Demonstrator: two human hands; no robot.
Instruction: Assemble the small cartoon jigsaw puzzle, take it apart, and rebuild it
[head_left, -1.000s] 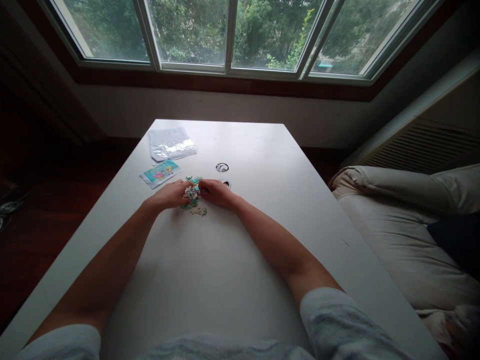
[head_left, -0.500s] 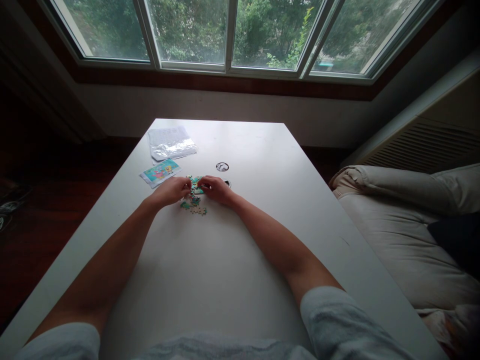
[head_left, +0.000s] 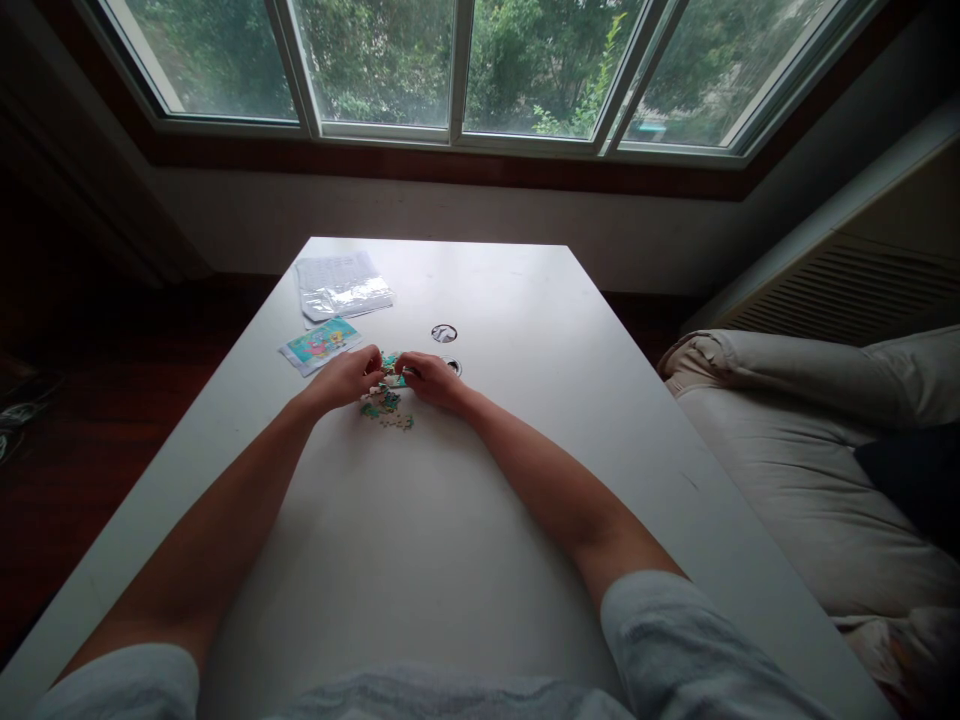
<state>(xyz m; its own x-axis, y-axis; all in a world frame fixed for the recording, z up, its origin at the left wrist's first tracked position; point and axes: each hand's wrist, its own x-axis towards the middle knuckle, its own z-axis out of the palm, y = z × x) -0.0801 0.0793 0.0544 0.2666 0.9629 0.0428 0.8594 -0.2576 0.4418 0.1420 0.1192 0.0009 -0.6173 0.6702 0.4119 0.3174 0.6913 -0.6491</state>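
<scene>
Small jigsaw puzzle pieces [head_left: 387,401], green and multicoloured, lie in a loose pile on the white table [head_left: 450,540]. Some tan pieces sit at the near side of the pile. My left hand [head_left: 348,376] is at the left of the pile, its fingers curled and closed together over the pieces. From the right, my right hand [head_left: 430,378] reaches in with thumb and fingers pinched over the far part of the pile. The two hands' fingertips are close together. Whatever either hand pinches is too small to make out.
A picture card [head_left: 321,344] with a teal cartoon scene lies beyond my left hand. Behind it is a clear plastic sleeve with paper [head_left: 343,286]. Two round fittings [head_left: 444,333] are set in the table. A padded beige sofa [head_left: 810,460] stands along the right side.
My left hand's fingers have shifted slightly right, and my right hand's fingertips slightly left, so they are closer together over the pieces. The card and sleeve stay put.
</scene>
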